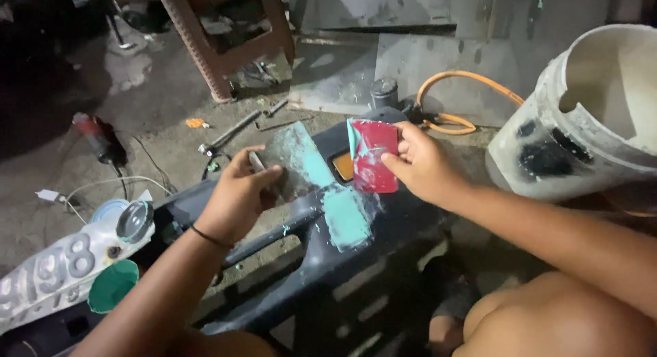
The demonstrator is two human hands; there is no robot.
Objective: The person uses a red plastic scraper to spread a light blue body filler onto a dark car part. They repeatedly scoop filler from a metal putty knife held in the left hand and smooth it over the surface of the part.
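The right hand [421,167] pinches a red plastic spreader card [374,156] between thumb and fingers, holding it upright with its lower edge just above a dark plastic body panel [321,261] that stretches across the middle of the view. The card is smeared with turquoise putty along its left edge and face. On the panel below it lies a broad patch of the same turquoise putty [344,217], running from the upper ridge down over the curve, next to a small orange reflector [341,165] set into the panel. The left hand [238,193], with a thin dark band at the wrist, rests on the panel's upper edge just left of the putty; its fingers are curled together around a small grey object that is too hidden to identify. At lower left sit an open tin with turquoise inside [111,286] and a round lid [134,221]. A large dirty white bucket [582,117] stands at right, an orange hose [458,100] coils behind the panel, and a red-handled power tool [99,141] lies on the concrete floor [157,90] at left.
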